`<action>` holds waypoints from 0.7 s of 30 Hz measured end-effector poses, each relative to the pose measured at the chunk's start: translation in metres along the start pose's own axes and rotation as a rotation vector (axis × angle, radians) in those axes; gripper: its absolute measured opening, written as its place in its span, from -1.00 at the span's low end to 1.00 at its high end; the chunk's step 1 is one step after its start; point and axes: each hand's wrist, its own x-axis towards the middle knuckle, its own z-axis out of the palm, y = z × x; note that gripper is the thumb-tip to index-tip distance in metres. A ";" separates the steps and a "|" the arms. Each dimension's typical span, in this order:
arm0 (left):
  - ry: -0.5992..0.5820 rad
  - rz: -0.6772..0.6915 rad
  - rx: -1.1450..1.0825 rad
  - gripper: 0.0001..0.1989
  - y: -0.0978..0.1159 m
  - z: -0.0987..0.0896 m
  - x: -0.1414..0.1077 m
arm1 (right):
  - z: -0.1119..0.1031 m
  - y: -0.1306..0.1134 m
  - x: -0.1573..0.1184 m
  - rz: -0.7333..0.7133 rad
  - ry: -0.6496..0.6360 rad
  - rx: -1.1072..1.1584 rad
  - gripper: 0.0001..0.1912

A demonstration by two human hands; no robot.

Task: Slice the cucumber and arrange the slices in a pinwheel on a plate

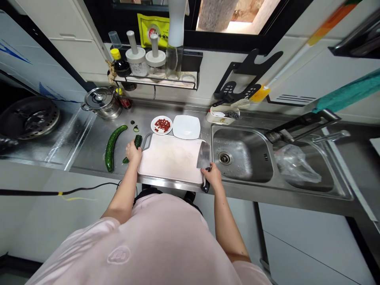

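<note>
- I have the left hand (134, 152) closed around the short cucumber (138, 141), an end showing on either side.
- My right hand (212, 174) is wrapped around the handle of the knife (203, 155), blade on the cutting board (170, 158).
- The board lies between my hands.
- Left of the left hand, I see the long cucumber (111, 151) on the desk (92, 148).

1. Bright, mostly even illumination is recorded over the cutting board (172, 158), which is rendered pale.
2. Highlights are burnt out in the window (240, 27), beyond and right of the board.
3. Streaked glare is reflected from the steel counter (89, 152), left of the board.
4. Wide-angle stretching is noted far outward from the board.
</note>
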 end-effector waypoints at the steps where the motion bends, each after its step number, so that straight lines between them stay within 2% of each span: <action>1: 0.003 0.011 -0.002 -0.48 0.001 -0.002 0.000 | 0.000 0.000 0.001 0.010 -0.005 0.002 -0.52; 4: -0.006 0.074 -0.022 -0.46 0.005 -0.010 -0.003 | 0.000 -0.001 0.002 0.035 -0.004 0.008 -0.66; 8: -0.022 0.213 -0.084 -0.44 0.013 -0.015 -0.011 | 0.001 0.001 0.003 0.047 0.038 0.057 -0.68; 17: -0.185 0.468 -0.212 -0.42 0.038 -0.004 -0.043 | 0.001 0.002 -0.002 0.104 0.088 0.231 -0.64; 21: -0.264 0.542 -0.183 -0.42 0.048 0.001 -0.062 | -0.001 -0.001 -0.005 0.079 0.111 0.268 -0.64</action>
